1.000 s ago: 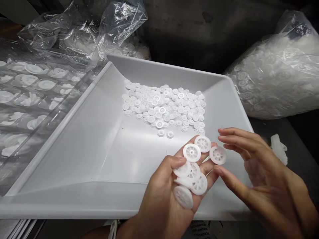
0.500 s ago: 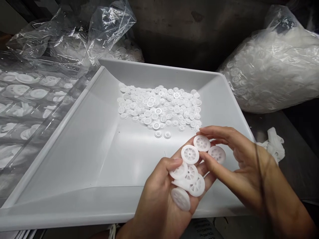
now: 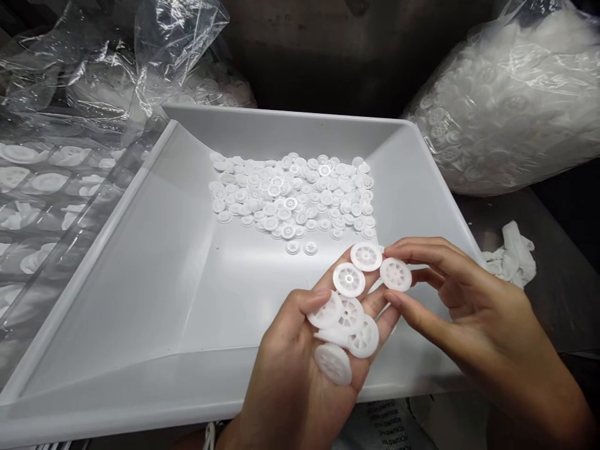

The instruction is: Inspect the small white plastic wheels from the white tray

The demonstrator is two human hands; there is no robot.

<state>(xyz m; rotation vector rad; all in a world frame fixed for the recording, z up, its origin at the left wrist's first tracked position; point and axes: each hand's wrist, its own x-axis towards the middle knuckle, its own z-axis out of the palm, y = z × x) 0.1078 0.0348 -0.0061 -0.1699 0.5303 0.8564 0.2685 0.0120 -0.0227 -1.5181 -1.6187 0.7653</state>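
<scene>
My left hand (image 3: 309, 369) is palm up over the tray's near part, cradling several white plastic gear wheels (image 3: 349, 279) with spoked centres. Its thumb presses on one wheel; others overlap across the palm and fingers, and one (image 3: 332, 364) tilts near the heel of the palm. At the left fingertips, my right hand (image 3: 450, 294) has its thumb and index finger at opposite edges of a single wheel (image 3: 396, 274). Beyond the hands, a pile of similar small white wheels (image 3: 300, 194) lies in the grey tray (image 3: 197, 369), with two (image 3: 310, 248) apart at its front.
A clear compartmented tray of white parts (image 3: 49, 182) stands at left, with a crumpled clear bag (image 3: 173, 44) behind it. A bulging bag of white wheels (image 3: 510, 106) sits at right. Below it, a crumpled white cloth or glove (image 3: 513, 256) lies on a dark surface.
My right thumb has moved off the wheels in the left hand. The single wheel has come out from behind that thumb, now between thumb and index finger. The view has shifted slightly.
</scene>
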